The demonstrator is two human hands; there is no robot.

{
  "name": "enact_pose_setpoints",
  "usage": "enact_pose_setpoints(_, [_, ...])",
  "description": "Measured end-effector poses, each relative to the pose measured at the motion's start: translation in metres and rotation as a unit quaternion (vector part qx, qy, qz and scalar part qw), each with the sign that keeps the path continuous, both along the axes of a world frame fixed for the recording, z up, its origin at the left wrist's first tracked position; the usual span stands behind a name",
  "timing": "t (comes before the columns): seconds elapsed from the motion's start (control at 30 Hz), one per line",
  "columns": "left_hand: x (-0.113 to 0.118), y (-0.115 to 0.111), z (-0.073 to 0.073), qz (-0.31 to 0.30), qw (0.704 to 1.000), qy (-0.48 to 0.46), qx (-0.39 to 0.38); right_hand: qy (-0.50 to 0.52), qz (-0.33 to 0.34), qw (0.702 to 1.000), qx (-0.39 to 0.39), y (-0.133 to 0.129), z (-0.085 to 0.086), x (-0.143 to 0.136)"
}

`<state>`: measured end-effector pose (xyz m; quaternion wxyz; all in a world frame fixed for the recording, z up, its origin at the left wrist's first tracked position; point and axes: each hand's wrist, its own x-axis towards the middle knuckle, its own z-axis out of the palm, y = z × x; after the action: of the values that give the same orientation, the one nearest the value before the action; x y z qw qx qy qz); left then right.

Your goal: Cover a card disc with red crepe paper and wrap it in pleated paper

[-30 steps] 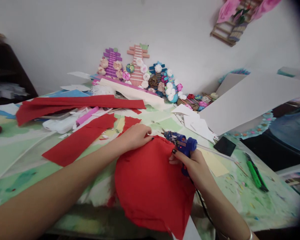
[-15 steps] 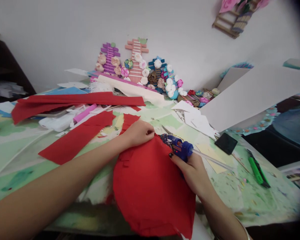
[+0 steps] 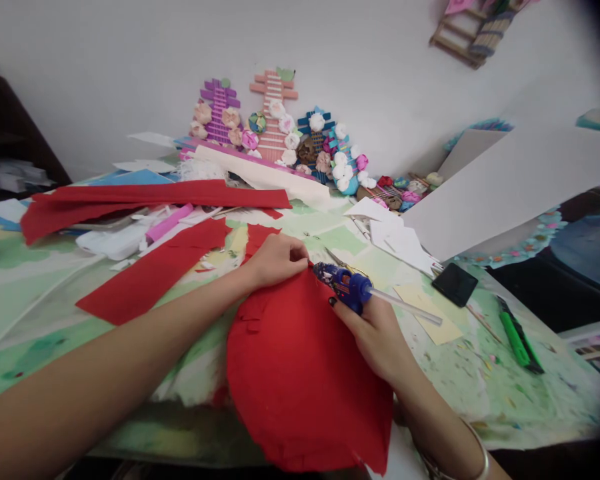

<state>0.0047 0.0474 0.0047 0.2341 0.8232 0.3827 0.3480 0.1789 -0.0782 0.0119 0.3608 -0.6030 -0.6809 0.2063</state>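
Both forearms (image 3: pixel 155 353) are bare as far as they can be seen. On the right wrist (image 3: pixel 447 430) there is a bangle (image 3: pixel 481 453), thin, smooth, rounded and of silvery colour. The thumbnail (image 3: pixel 333 302) of the right hand (image 3: pixel 383 333) is painted in dark, almost black polish.

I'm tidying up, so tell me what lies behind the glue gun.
Scissors partly show beyond the glue gun; it hides the rest, and anything else directly behind it.

red rounded panel (image 3: pixel 305 373), creased at its edges. blue glue gun (image 3: pixel 349 288) at panel's top, clear stick (image 3: pixel 405 307) protruding rearward.
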Motion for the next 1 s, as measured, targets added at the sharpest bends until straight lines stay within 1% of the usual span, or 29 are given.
enact_pose_setpoints(0.13, [-0.0003,-0.0015,-0.0001,-0.001,1.000,-0.003,0.010,-0.003,0.008,1.000,0.006,0.0016,-0.0030,0.0006])
enact_pose_setpoints(0.33, [-0.0018,-0.0039,0.0014,-0.005,1.000,0.010,0.021,-0.025,-0.011,1.000,0.010,-0.0004,0.0002,-0.0007])
enact_pose_setpoints(0.47, [-0.0025,-0.0033,0.0003,-0.013,1.000,0.001,0.025,-0.024,-0.009,1.000,-0.003,-0.0009,0.0013,0.0003])
enact_pose_setpoints(0.6, [-0.0028,-0.0023,-0.0008,-0.019,0.999,-0.008,0.029,-0.016,-0.006,1.000,0.010,-0.0011,0.0005,0.0012])
enact_pose_setpoints(0.83, [-0.0024,-0.0033,0.0012,-0.012,1.000,-0.001,0.019,-0.017,-0.008,1.000,0.000,-0.0018,0.0006,-0.0002])
enact_pose_setpoints(1.0, [-0.0028,-0.0029,0.0010,-0.022,0.999,-0.008,0.023,-0.002,-0.011,1.000,-0.009,-0.0019,0.0001,0.0014])
